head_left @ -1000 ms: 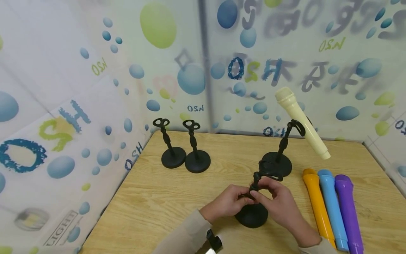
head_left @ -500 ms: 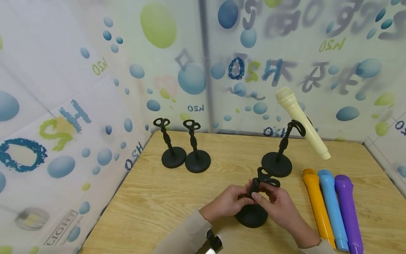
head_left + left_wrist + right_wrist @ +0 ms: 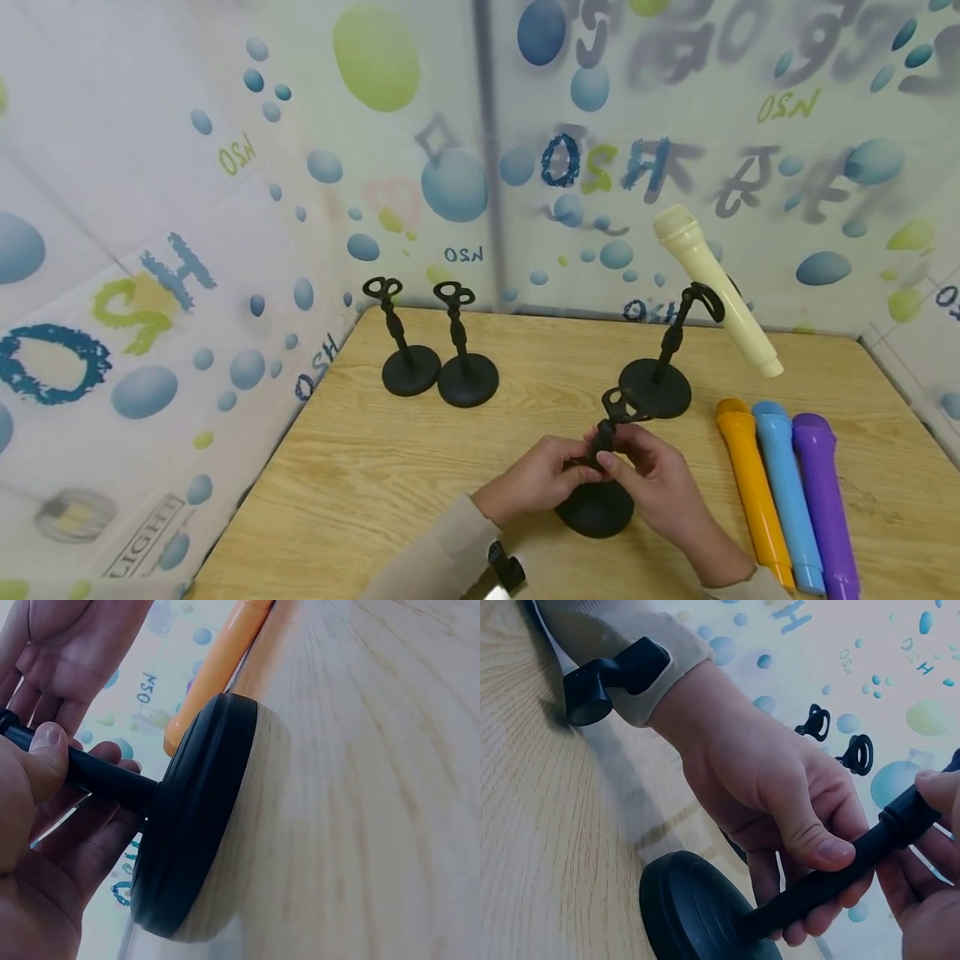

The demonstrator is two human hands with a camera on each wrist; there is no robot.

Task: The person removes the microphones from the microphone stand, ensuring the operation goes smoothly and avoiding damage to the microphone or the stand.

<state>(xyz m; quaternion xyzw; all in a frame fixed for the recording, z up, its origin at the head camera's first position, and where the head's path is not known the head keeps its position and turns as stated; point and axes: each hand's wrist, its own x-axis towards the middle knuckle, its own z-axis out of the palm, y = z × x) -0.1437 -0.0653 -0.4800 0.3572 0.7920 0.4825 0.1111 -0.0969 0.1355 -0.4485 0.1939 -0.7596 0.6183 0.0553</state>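
A black desktop microphone stand (image 3: 596, 510) stands near the front of the wooden table, below the head camera. My left hand (image 3: 536, 477) grips its pole, thumb on one side and fingers on the other, as the left wrist view shows with the round base (image 3: 199, 817) beside it. Higher up, my right hand (image 3: 660, 483) pinches the collar (image 3: 911, 814) between thumb and fingers. Above the hands the two-loop clip (image 3: 626, 406) sticks out with nothing in it. Part of the pole is hidden behind fingers in the head view.
Behind, another stand (image 3: 656, 390) carries a cream microphone (image 3: 716, 292), tilted. Orange (image 3: 753, 492), light blue (image 3: 787, 496) and purple (image 3: 825, 500) microphones lie side by side at right. Two more stands, one left (image 3: 410, 371) and one right (image 3: 467, 382), stand back left, near the patterned wall.
The clip has turned and shifted about the pole's top while the right fingers changed their hold on the collar. The left hand and base have stayed in place.
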